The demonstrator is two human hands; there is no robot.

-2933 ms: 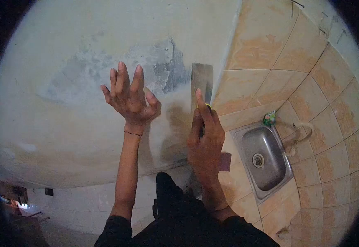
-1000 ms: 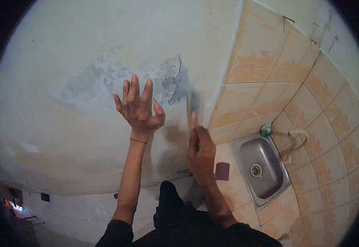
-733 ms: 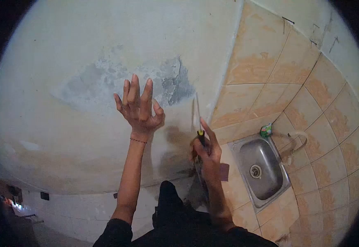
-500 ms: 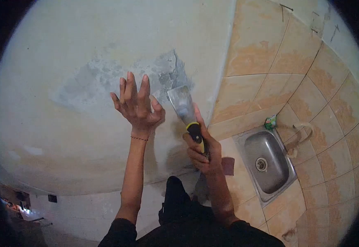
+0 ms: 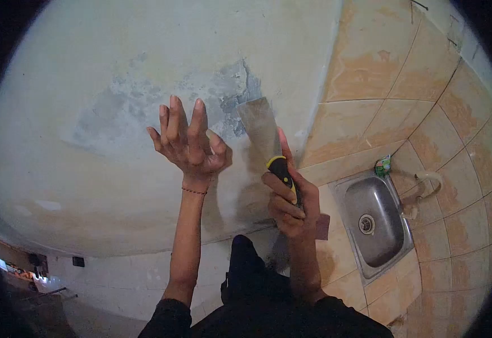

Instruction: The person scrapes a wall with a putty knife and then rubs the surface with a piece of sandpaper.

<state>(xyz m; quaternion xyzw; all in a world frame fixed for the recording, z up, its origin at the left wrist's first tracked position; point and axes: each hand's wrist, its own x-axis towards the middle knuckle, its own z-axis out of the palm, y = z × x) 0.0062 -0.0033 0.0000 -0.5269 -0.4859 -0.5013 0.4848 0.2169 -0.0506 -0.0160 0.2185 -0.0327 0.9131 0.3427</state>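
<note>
Gripping putty knife (image 5: 264, 130) in right hand (image 5: 291, 203), fingers wrapped tight round black-yellow handle, index laid along it for pressure. Laying blade flat on plaster wall (image 5: 88, 67) at right edge of grey scraped patch (image 5: 144, 107) (angle low for scraping, likely). Bracing left hand (image 5: 189, 146) beside blade, fingers spread, holding nothing. Steel sink (image 5: 373, 222) sitting right, below tiles.
</note>
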